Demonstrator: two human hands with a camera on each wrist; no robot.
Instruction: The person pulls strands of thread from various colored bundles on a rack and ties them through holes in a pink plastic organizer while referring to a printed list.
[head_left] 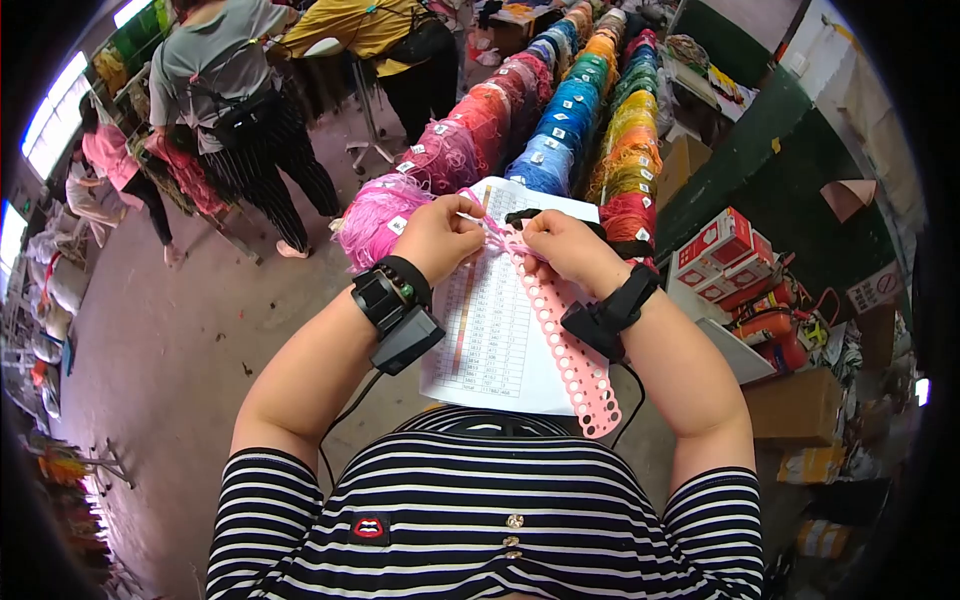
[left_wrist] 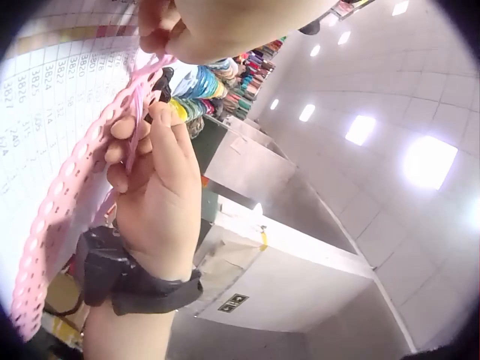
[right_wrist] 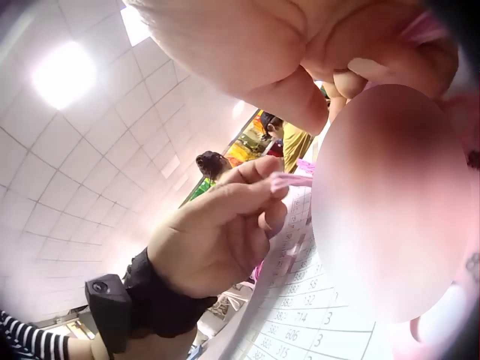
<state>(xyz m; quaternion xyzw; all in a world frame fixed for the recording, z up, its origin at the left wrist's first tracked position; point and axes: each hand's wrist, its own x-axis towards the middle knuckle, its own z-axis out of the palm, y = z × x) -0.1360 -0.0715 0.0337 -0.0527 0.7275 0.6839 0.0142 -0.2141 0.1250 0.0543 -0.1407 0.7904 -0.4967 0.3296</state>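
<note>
Pink thread [head_left: 493, 234] runs between the two hands at the top of a long pink strip punched with holes [head_left: 568, 362]. My left hand [head_left: 440, 240] pinches one part of the thread between thumb and fingertips, as the right wrist view shows with the thread end [right_wrist: 291, 181]. Opposite it, my right hand [head_left: 574, 248] curls its fingers round the thread [left_wrist: 138, 112], close against the strip's upper end. Under both hands lies a white printed sheet with a number table [head_left: 490, 345]. Part of the thread where it meets the strip is hidden by fingers.
Rows of colored yarn bundles [head_left: 565, 120] with small white tags stretch away beyond the sheet. A pink bundle [head_left: 375, 225] stands just left of the hands. Red-and-white boxes [head_left: 722, 248] and fire extinguishers [head_left: 785, 335] are at right. Several people stand at the far left.
</note>
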